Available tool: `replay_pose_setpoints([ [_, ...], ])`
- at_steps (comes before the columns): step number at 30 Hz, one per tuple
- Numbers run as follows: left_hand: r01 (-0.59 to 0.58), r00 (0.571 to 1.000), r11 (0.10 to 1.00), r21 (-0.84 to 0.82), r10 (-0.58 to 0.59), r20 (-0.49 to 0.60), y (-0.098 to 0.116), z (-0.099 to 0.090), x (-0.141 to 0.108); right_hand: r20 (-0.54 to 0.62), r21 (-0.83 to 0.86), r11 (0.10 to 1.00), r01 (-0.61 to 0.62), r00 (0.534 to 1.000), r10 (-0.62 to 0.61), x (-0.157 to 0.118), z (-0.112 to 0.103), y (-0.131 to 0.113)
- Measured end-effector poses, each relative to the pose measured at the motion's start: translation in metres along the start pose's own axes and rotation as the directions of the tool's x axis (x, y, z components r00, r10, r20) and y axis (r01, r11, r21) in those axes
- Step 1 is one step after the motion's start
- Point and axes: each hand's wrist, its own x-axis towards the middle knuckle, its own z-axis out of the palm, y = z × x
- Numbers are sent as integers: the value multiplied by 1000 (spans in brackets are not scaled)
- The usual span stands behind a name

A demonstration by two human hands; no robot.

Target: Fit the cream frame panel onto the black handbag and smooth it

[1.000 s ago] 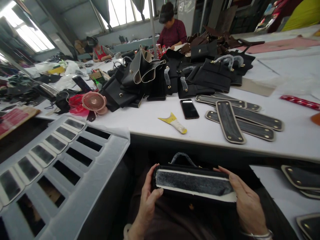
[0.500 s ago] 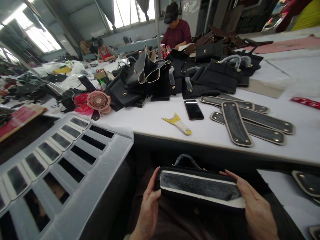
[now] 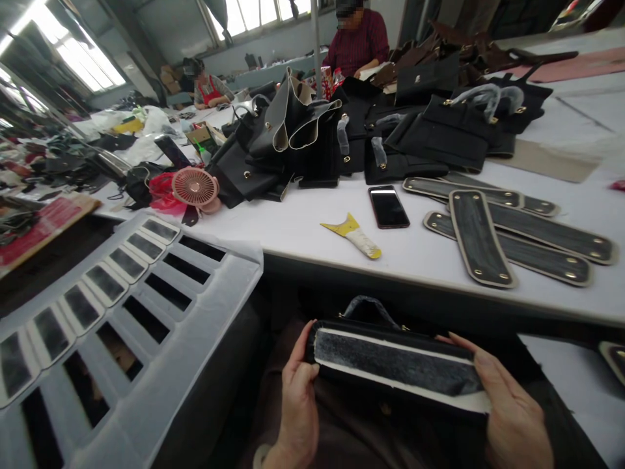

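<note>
A black handbag point(image 3: 390, 361) lies across my lap, its base turned up toward me. That base shows a dark, rough strip edged in white, and a plastic-wrapped handle point(image 3: 374, 305) arches from the far side. My left hand point(image 3: 299, 397) grips the bag's left end, thumb on the near edge and fingers behind. Around the right end my right hand point(image 3: 512, 404) is closed, fingers along the far edge. On the table beyond lie a yellow and white scraper-like tool point(image 3: 356, 236), a phone point(image 3: 389, 207) and several long dark panels point(image 3: 481, 238) with pale edges and metal studs.
At left stands a grey slotted rack point(image 3: 195, 312) bearing a row of small dark-and-white panels point(image 3: 105, 283). A pink fan point(image 3: 195, 187) and a heap of black bags point(image 3: 303, 143) sit farther back on the white table point(image 3: 293, 238). Two people work beyond.
The camera view has tilted and shifted slightly, so the table things appear moved. Both hands keep the same hold on the handbag.
</note>
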Motion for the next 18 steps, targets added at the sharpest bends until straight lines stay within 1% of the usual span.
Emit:
replay_pose_setpoints([
  [3, -29, 1000, 999, 44, 28, 8, 0, 0, 1, 2, 37, 994, -103, 995, 103, -1, 0, -7],
  [8, 41, 998, 994, -99, -37, 47, 1, -2, -5, 17, -12, 995, -100, 995, 100, -1, -1, -11],
  [11, 49, 998, 987, -156, -42, 50, 0, -7, -9, 10, -1, 994, -110, 994, 110, -2, -2, -10],
  [18, 15, 998, 991, -136, -7, 55, -2, -11, -8, 8, 58, 983, -175, 985, 175, -6, -1, -20],
])
